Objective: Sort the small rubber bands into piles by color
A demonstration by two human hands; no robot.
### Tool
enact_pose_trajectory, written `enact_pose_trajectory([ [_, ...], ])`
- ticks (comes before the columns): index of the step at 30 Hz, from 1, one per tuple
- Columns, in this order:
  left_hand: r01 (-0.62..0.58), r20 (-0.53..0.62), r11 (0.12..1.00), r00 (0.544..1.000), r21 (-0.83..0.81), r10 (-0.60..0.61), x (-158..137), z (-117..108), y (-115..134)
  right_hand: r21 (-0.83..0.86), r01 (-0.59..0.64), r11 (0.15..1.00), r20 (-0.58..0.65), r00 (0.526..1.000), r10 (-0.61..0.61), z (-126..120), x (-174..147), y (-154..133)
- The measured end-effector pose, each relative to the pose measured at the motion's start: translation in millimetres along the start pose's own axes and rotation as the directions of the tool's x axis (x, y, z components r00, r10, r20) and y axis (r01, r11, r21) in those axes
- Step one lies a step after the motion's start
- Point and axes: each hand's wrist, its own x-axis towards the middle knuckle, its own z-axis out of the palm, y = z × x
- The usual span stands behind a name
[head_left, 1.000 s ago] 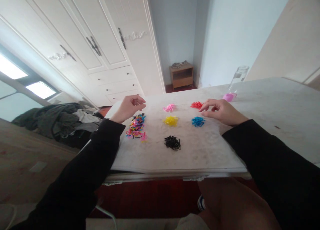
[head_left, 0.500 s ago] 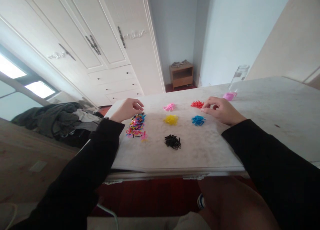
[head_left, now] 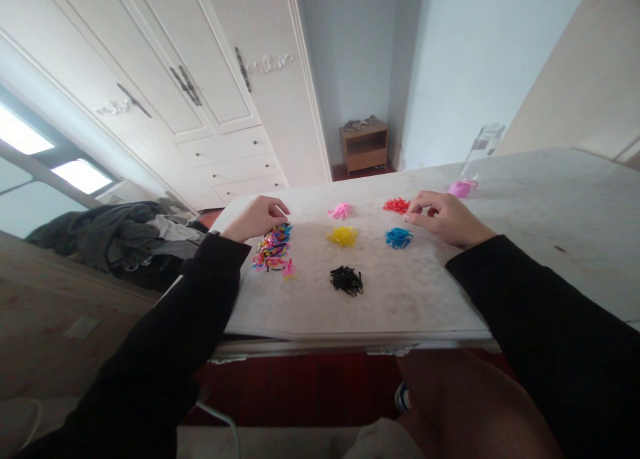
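Note:
My left hand (head_left: 257, 217) rests at the far end of a pile of mixed-colour small rubber bands (head_left: 273, 249), its fingers curled together. Whatever those fingertips hold, if anything, is hidden. On the other side, my right hand (head_left: 443, 217) is pinched at the right edge of a red rubber band pile (head_left: 397, 205); I cannot make out anything in the pinch. Between the hands lie sorted piles of pink bands (head_left: 341, 210), yellow bands (head_left: 343, 236) and black bands (head_left: 346, 280). Blue bands (head_left: 399, 238) sit just nearer than the red ones.
The piles lie on a white table (head_left: 300, 306). A clear glass bottle (head_left: 483, 149) stands at the back right with a pink object (head_left: 463, 189) at its base. Dark clothes (head_left: 110, 239) are heaped left of the table. White wardrobes and a small wooden cabinet (head_left: 365, 146) stand beyond.
The view has shifted very slightly. Both hands stay at the same piles, and the piles look the same.

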Motion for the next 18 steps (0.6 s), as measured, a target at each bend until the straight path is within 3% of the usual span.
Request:
enact_pose_trajectory([
  [8,0.069,0.039,0.996,0.997,-0.055,-0.067,1.2,-0.3,-9.4,-0.01,-0.005,1.0,0.034,0.999,0.005,-1.4,0.0,0.0],
  [18,0.071,0.053,0.995,0.996,-0.066,-0.067,3.2,-2.9,-12.5,-0.033,-0.013,0.999,0.038,0.999,0.014,1.2,0.2,1.0],
])
